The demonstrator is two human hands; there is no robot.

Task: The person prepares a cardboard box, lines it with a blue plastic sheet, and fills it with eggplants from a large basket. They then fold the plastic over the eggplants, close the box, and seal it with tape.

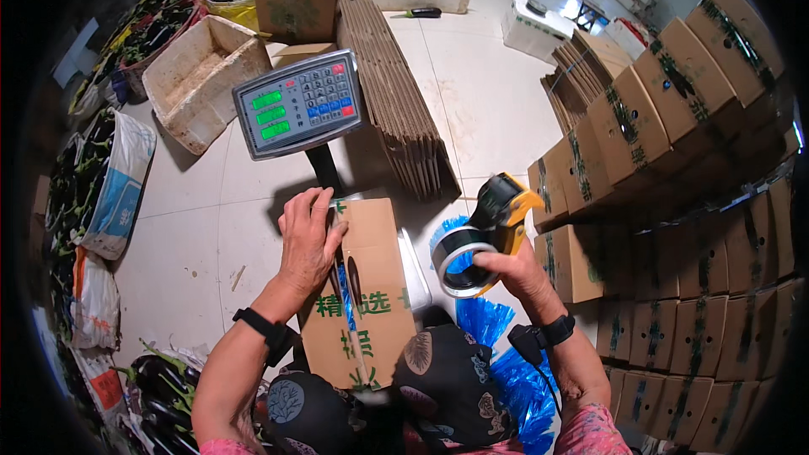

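Observation:
My left hand (310,243) presses on the far left edge of a cardboard box (379,246), its fingers by the top flaps. The flaps almost meet, with a narrow gap showing blue plastic film (345,291) inside; green printing runs across them. My right hand (515,265) holds a yellow and black tape dispenser (505,208) with a roll of tape, raised to the right of the box. The box stands over a metal platform (414,268), behind which is a scale display (297,101) with lit green readouts.
Stacked cardboard boxes (632,120) rise on the right. Flattened cartons (395,95) stand beyond the scale. A foam box (202,82) lies at the far left. Eggplants (161,385) and filled sacks (117,189) line the left side; blue plastic strips (521,385) lie near my right knee.

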